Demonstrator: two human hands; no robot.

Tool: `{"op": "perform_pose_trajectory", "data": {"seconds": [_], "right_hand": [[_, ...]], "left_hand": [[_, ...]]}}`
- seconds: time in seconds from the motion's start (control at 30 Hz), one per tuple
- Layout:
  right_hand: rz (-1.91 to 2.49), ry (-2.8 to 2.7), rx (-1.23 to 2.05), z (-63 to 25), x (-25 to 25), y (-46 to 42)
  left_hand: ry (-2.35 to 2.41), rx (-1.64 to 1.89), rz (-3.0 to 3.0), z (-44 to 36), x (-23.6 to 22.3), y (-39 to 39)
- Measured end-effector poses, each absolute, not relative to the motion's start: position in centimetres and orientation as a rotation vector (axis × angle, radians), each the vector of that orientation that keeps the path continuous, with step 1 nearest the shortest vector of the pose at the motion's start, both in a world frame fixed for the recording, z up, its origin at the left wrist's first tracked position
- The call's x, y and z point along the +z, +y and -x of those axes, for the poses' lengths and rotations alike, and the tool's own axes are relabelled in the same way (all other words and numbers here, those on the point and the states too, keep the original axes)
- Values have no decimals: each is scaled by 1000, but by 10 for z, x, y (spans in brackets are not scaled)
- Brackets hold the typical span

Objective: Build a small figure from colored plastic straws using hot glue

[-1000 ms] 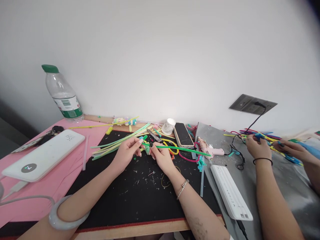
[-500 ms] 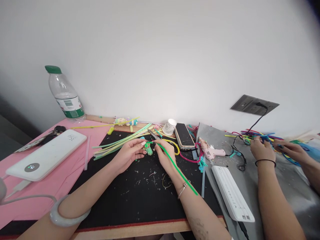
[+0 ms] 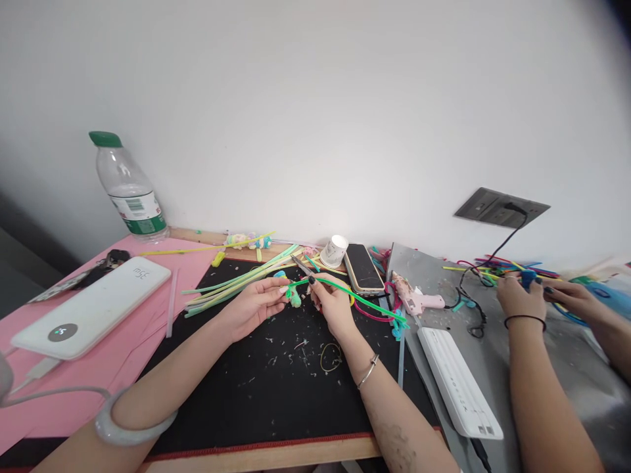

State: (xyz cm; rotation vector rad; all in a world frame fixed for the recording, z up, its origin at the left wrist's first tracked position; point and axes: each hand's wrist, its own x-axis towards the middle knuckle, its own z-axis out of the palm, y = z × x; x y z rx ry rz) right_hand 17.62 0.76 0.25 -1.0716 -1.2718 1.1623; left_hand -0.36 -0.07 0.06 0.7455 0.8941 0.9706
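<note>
Between the fingertips of my left hand (image 3: pixel 260 303) is a small pale-green fuzzy figure (image 3: pixel 294 299), partly covered by the fingers. A bright green pipe cleaner (image 3: pixel 362 303) runs from this figure to my right hand (image 3: pixel 331 303), which pinches it near the figure. Its long free end stretches out to the right, past the wrist. Both hands hover over the black mat (image 3: pixel 276 401). Behind them lie loose pale green and yellow pipe cleaners (image 3: pixel 236 289) and a pair of scissors (image 3: pixel 302 265).
A paper cup (image 3: pixel 334 251) and a phone (image 3: pixel 363 268) stand behind my right hand. Further right are a pink glue gun (image 3: pixel 417 299) and a white power bank (image 3: pixel 459 384). Another person's hands (image 3: pixel 522 299) work at right. A bottle (image 3: pixel 131 190) and second power bank (image 3: pixel 93 309) are left.
The green pipe cleaner's free end has swung up and to the right, off my right forearm. My right hand has shifted slightly right, away from the left.
</note>
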Motion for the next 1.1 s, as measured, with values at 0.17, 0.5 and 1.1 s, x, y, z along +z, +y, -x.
{"op": "perform_pose_trajectory", "data": {"seconds": [0.17, 0.5, 1.1], "right_hand": [[1092, -1288, 1123, -176, 4, 6], [1198, -1379, 952, -173, 2, 4], [1361, -1512, 604, -171, -3, 3]], "left_hand": [[980, 999, -987, 1, 5, -3], [1176, 1083, -1568, -1, 2, -5], [1172, 1041, -1664, -3, 1, -5]]}}
